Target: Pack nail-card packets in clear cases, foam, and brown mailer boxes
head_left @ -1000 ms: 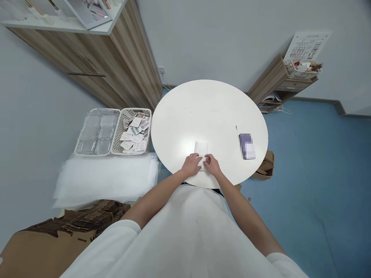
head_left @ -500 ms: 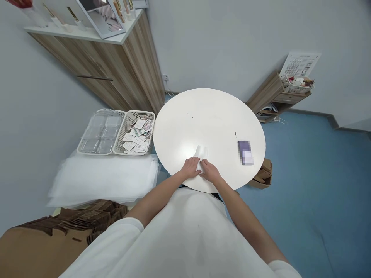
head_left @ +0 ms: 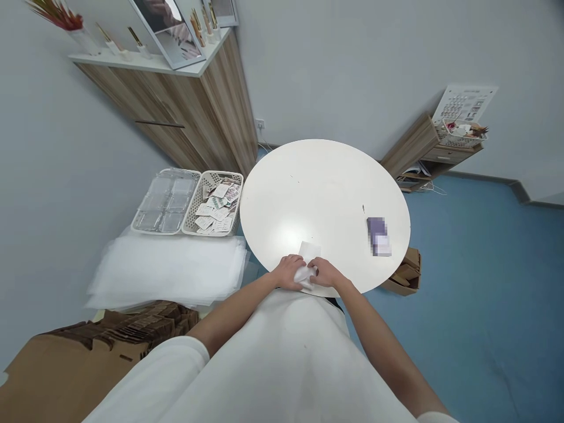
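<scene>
A small white packet (head_left: 307,258) lies at the near edge of the round white table (head_left: 324,188). My left hand (head_left: 288,271) and my right hand (head_left: 325,272) both have their fingers closed on the packet's near end, which is bent up between them. The packet's far end rests flat on the table.
A blurred purple and white item (head_left: 378,236) lies on the table's right side. Left of the table stand a basket of small packets (head_left: 217,202), clear plastic trays (head_left: 165,200) and a stack of white sheets (head_left: 167,270). Cardboard (head_left: 110,335) lies near left. A wooden cabinet (head_left: 194,100) stands behind.
Both hands have drawn the packet closer to the table's near edge and bent its near end up. The view has shifted slightly.
</scene>
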Demonstrator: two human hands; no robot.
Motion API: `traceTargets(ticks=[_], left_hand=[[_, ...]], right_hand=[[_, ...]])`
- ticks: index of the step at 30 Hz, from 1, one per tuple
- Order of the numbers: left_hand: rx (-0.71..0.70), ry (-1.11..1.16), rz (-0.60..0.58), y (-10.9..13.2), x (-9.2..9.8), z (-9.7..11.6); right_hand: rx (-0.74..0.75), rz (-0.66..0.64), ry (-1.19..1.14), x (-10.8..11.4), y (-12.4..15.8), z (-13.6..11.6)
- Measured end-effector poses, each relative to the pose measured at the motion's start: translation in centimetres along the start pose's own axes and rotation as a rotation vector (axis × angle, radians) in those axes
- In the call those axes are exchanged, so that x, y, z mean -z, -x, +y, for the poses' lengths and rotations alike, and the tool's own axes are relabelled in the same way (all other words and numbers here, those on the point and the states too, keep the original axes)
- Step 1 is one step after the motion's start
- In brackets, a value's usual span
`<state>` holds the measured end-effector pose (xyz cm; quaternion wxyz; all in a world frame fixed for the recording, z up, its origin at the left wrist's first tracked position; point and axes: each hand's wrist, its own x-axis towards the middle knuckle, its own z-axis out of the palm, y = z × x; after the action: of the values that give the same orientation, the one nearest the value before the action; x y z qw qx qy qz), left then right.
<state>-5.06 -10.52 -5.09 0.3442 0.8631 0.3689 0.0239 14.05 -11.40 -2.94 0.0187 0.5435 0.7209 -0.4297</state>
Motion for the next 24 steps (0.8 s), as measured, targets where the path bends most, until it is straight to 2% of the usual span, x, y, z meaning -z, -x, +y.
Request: traceTargets(ticks=[3, 7, 11, 16, 20, 24], left_hand=[[-0.034, -0.031, -0.035, -0.2, 0.2, 0.0], [-0.034, -0.048, -0.053, -0.5, 0.7, 0.2], [0.031, 0.017, -0.039, -1.1, 1.0, 0.3], [0.136, 0.211, -0.010, -1.9, 1.5, -0.4], [0.199, 0.362, 0.052, -2.2, 1.5, -1.1], [0.320, 0.400, 0.113, -2.8, 0.9, -1.3]], right_hand=[[0.009, -0.030, 0.005, 0.5, -0.3, 0.0], [0.080, -0.075, 0.019, 0.2, 0.6, 0.4], [0.084, 0.003, 0.063, -0.5, 1.3, 1.0], [0.014, 0.063, -0.077, 0.0, 0.5, 0.9], [-0.129, 0.103, -0.301, 0.9, -0.5, 0.8], [-0.256, 0.168, -0.445, 0.9, -1.8, 1.3]])
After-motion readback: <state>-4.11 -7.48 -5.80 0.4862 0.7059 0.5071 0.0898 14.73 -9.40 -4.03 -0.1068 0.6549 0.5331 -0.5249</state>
